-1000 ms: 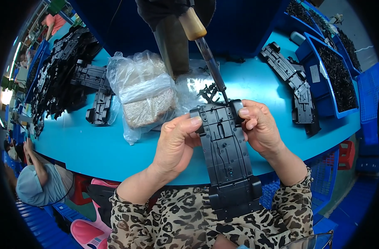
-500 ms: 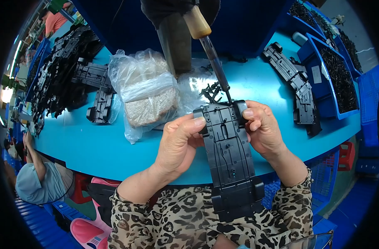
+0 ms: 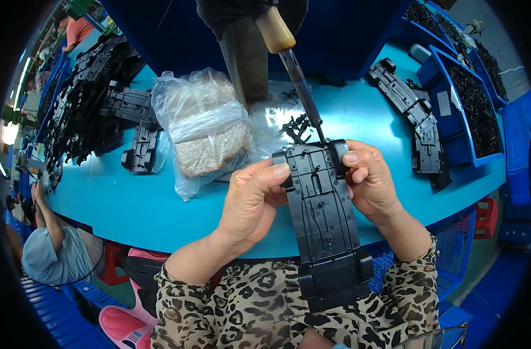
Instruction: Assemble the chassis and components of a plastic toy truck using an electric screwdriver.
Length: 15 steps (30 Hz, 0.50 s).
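Note:
Both my hands hold a black plastic toy car chassis [image 3: 322, 221] at its far end, its near end reaching back over my lap. My left hand [image 3: 251, 200] pinches the wheel arch on the left, thumb on top. On the other side, my right hand [image 3: 370, 177] grips the right wheel arch between thumb and curled fingers. A soldering-iron-like tool [image 3: 300, 87] with a wooden handle hangs from above; its thin tip meets the chassis's far edge, though whether it touches cannot be told. Small black plastic parts [image 3: 296, 129] lie just beyond the chassis.
A plastic-wrapped block [image 3: 210, 125] sits left of my hands. More chassis are piled at the left [image 3: 91, 99], and others lie at the right [image 3: 411, 113]. A blue bin [image 3: 469, 104] of small black parts stands far right. Another person [image 3: 59, 253] sits at lower left.
The chassis and my hands have shifted very slightly to the right. My grip looks the same, and the hanging tool has barely moved.

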{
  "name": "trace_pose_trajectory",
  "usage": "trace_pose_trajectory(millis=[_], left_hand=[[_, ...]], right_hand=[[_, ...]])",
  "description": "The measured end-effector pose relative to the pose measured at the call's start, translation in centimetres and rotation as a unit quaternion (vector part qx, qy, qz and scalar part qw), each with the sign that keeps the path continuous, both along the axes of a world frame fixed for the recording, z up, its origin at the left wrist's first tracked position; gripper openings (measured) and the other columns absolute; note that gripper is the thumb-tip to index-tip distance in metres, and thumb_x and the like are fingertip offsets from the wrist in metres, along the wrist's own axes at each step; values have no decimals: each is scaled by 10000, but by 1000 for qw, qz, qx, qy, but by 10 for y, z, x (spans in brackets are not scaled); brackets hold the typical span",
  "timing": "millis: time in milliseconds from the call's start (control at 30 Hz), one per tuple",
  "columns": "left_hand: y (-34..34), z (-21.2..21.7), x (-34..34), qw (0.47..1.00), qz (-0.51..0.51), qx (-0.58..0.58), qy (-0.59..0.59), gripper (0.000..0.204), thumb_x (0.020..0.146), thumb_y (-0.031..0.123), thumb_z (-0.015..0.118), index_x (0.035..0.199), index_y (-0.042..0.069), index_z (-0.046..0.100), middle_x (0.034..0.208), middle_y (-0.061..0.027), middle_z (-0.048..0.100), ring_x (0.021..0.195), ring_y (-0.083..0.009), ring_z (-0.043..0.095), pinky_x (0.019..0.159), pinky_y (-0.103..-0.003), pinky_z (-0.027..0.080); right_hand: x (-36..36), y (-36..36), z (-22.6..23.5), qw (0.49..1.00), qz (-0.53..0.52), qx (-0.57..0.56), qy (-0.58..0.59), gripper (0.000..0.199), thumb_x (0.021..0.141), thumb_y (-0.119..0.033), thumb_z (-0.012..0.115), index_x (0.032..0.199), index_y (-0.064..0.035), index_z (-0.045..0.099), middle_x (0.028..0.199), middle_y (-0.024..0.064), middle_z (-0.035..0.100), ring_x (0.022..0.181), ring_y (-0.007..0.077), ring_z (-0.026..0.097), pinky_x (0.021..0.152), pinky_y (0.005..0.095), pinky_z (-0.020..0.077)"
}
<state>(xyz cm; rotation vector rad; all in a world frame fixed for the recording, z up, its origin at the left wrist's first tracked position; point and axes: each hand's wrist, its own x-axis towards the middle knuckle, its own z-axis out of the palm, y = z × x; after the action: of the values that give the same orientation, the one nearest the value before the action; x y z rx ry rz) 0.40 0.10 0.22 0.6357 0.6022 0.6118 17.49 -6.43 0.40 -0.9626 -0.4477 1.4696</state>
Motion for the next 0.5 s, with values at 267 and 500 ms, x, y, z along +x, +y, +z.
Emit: trace_pose_trajectory(millis=[267,500], left_hand=[[0,-1,1,1000,10,-8,-2,219,783,182,529,867,-19,555,801,-73,591,685,-124,561,620,-275,471],[1,1,2,1000,11,-19,-5,226,780,178,526,884,-22,547,817,-79,589,713,-132,564,646,-284,473]], right_hand=[[0,2,-1,1000,-3,-5,-7,230,750,-141,548,866,58,543,583,1,511,427,33,441,362,144,378],[0,2,-3,1000,-7,-2,-9,232,748,-145,554,869,52,548,591,4,518,432,28,453,364,145,391]])
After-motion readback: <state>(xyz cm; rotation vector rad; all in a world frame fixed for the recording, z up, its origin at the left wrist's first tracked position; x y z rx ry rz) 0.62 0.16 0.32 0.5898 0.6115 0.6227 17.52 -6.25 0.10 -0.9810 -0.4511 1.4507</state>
